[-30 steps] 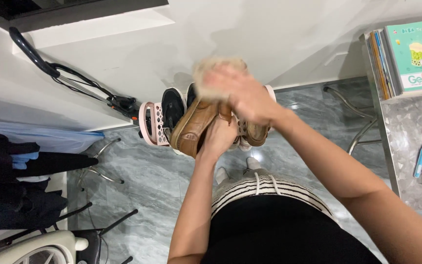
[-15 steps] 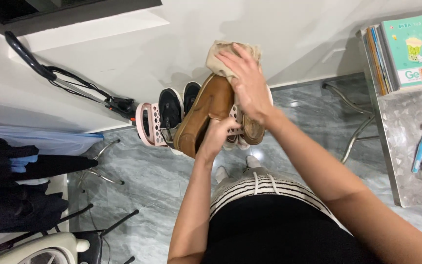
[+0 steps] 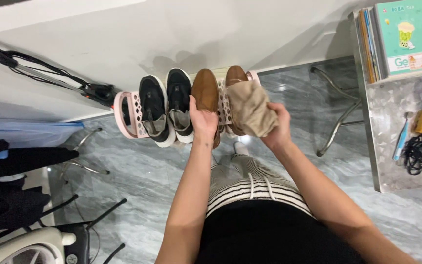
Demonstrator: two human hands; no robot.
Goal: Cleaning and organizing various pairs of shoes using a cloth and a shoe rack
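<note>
On pink rack (image 3: 123, 110) | left hand (image 3: 202, 120) grips brown shoe (image 3: 205, 90) | right hand (image 3: 278, 128) clutches beige cloth (image 3: 251, 108)

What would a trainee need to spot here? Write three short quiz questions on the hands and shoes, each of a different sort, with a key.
1. True or false: the left hand grips a brown shoe on the pink rack.
2. What does the right hand hold? A) a beige cloth B) a toothbrush C) a book
3. Fill in: left of the brown shoe stand two ____ sneakers.

Key: 1 true; 2 A, the beige cloth; 3 black.
</note>
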